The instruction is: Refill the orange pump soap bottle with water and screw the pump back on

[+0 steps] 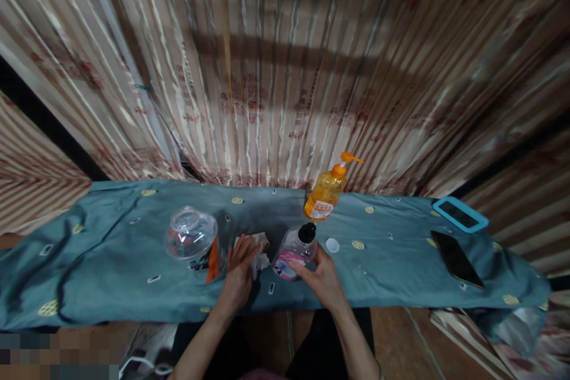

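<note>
1. Bkgd: striped, patterned curtains point(285, 71) hang behind a long tabletop point(111, 285) covered w/ a teal cloth point(392, 261) dotted w/ small yellow and white motifs.
2. Left hand point(240, 270) is laid palm-down on the cloth, fingers point(243, 246) spread flat, pressed onto a crumpled tissue point(260, 252); nothing is gripped.
3. Right hand point(323, 276) is placed at the near right side of a small bottle point(294, 252): clear, pink label, black cap. Fingers are curled loosely around its lower part and touch it; whether the grip is firm can't be told.
4. The bottle is seen at centre of the tabletop, tilted away from the person, just right of the tissue, between both hands.
5. A white cap point(332, 244) lies on the cloth just right of the bottle, apart from it.
6. An orange pump bottle point(327, 193) stands behind the small bottle, near the curtain edge, leaning slightly, nozzle turned to the right.
7. A clear jar point(192, 237) w/ an orange-and-white label lies on its side left of the left hand, mouth turned up and away, close to but not touching the hand.
8. Far right: a dark phone point(456, 258) lies flat, and a device in a blue case point(460, 214) lies behind it nr the tabletop's back edge, well apart from both hands.
</note>
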Tool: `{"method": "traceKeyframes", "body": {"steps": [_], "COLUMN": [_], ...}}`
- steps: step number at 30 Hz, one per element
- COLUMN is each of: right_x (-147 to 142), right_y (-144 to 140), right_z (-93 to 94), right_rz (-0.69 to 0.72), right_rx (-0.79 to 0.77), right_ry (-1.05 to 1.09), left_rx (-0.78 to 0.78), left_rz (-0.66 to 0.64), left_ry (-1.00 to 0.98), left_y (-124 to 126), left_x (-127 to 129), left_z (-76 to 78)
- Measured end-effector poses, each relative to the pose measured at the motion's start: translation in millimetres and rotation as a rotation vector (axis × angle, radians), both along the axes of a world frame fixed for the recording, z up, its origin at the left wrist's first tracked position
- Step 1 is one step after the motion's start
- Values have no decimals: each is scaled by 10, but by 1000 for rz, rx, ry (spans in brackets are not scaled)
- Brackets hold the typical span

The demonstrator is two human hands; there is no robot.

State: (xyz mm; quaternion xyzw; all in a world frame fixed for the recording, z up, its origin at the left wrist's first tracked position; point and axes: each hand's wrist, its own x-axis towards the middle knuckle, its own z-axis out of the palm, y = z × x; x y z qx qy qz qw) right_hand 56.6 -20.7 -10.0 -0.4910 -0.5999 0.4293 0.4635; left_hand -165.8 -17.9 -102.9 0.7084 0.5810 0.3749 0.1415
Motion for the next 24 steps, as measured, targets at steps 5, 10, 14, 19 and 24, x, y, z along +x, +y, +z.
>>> {"method": "traceKeyframes", "body": {"steps": [5,10,14,19,24], "right_x": [50,158,204,393,605], "right_y": [66,86,-14,-206,-339], "right_z": [89,78,44,103,124], "right_rz": [41,-14,-54,-147,-256], "right_rx": [-4,62,4,-52,-69], "right_ry": [-68,-76,-35,-7,-1], "left_rx": [-33,-53,-93,35,-61], "left_rz": [-64,-42,-20,-78,-128], "left_ry": [-71,-210,-433,-455,-376], "left_y": [-40,22,100,56,-157], "left_x": [-84,-19,206,344,194], "left_z": [-46,76,375,737,526]}}
